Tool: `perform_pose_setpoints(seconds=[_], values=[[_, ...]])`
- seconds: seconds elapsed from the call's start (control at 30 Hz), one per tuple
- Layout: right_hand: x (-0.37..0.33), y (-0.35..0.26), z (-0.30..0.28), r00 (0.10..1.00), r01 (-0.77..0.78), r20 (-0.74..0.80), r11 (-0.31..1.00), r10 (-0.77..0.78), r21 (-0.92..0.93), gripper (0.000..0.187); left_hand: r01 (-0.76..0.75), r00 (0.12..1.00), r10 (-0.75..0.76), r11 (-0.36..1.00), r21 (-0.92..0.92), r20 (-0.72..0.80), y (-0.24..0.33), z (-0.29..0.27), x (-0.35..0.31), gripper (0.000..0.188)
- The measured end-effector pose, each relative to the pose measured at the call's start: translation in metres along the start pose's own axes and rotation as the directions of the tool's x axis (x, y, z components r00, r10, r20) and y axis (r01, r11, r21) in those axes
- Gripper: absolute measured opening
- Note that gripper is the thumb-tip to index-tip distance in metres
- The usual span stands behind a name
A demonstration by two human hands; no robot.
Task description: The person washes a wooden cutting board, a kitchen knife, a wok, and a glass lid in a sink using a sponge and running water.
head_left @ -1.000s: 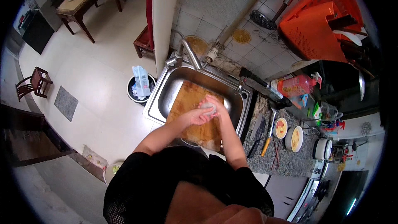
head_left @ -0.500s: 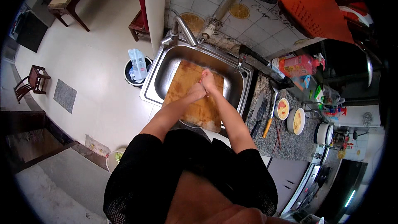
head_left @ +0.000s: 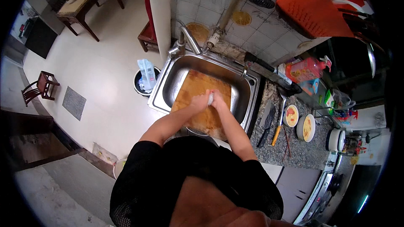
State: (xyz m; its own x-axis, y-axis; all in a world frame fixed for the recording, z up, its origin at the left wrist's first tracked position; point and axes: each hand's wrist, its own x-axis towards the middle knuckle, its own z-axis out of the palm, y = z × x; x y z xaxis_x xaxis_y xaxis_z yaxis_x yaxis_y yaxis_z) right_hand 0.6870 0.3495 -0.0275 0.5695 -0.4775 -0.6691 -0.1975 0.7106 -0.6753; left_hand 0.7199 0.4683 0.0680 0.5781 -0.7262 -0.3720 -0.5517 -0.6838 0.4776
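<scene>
Head view: your left hand (head_left: 199, 102) and right hand (head_left: 218, 97) are clasped together around 1 small white lump (head_left: 210, 99), pressed between the palms and fingers. Lump sits above the middle of the cutting board (head_left: 201, 82), which lies across the sink (head_left: 157, 96). Its material is too small to tell.

Handling, judged: probably light and soft, giving under pressure, slippery if wet. Take it with 2 hands, broad across its sides; fingertip pinching may let it slip.

Versus 0.5 s ago: your hands are farther from the board's far edge, and the lump, hidden then, shows between them.
</scene>
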Motion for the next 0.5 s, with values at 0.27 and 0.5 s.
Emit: perform_pose_setpoints(seconds=[0.27,0.5], values=[[-0.088,-0.091,0.002,0.810,0.493,0.572,0.681,-0.132,-0.542,0.030,-0.186,0.979,0.205,0.888,-0.422,0.001,-0.048,-0.032,-0.001,0.061],[-0.120,-0.123,0.033,0.712,0.695,0.646,0.412,-0.277,-0.589,0.019,-0.243,0.960,0.276,0.760,-0.602,-0.039,-0.073,-0.043,-0.005,0.033]])
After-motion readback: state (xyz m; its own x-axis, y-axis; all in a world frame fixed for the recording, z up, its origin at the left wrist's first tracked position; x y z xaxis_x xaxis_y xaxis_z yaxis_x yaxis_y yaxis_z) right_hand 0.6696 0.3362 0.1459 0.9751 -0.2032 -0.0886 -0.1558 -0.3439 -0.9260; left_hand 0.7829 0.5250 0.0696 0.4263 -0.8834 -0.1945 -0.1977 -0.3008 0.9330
